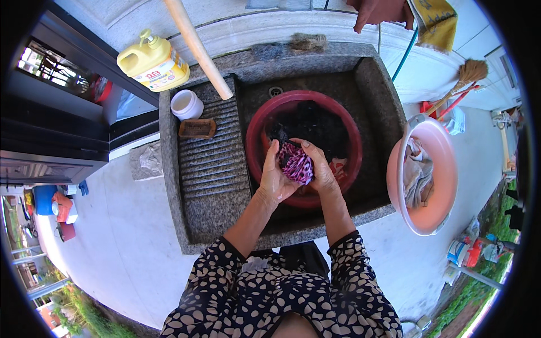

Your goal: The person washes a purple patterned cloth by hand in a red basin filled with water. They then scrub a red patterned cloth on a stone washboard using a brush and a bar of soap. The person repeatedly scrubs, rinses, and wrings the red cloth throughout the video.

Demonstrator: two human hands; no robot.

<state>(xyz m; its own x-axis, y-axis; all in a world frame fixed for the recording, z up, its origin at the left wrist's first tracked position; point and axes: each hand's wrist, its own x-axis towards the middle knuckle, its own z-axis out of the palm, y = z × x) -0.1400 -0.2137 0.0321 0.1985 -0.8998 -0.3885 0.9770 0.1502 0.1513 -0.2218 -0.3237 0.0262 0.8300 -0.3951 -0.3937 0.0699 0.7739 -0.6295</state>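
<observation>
I am watching both hands working over one red basin [256,141] that is sitting in the deeper right half of a grey stone sink [217,217]. My left hand [274,179] and right hand [320,169] are pressing together around one bunched pink-and-black patterned cloth [296,165], fingers curling over it from either side, holding it just above the basin's near rim. Dark laundry [315,121] is lying in the basin behind the cloth; I cannot tell how many pieces. On the sink's ribbed washboard [211,163] to the left I am counting one white cup [186,103] and one brown soap bar [197,129], near each other. One yellow pump jug [153,63] is standing beyond the sink's far left corner, and one pale wooden pole [197,48] is slanting down onto the washboard's far edge. One pink basin [445,186] holding pale cloth is resting at the sink's right end. One straw broom [465,76] is leaning beyond it.
</observation>
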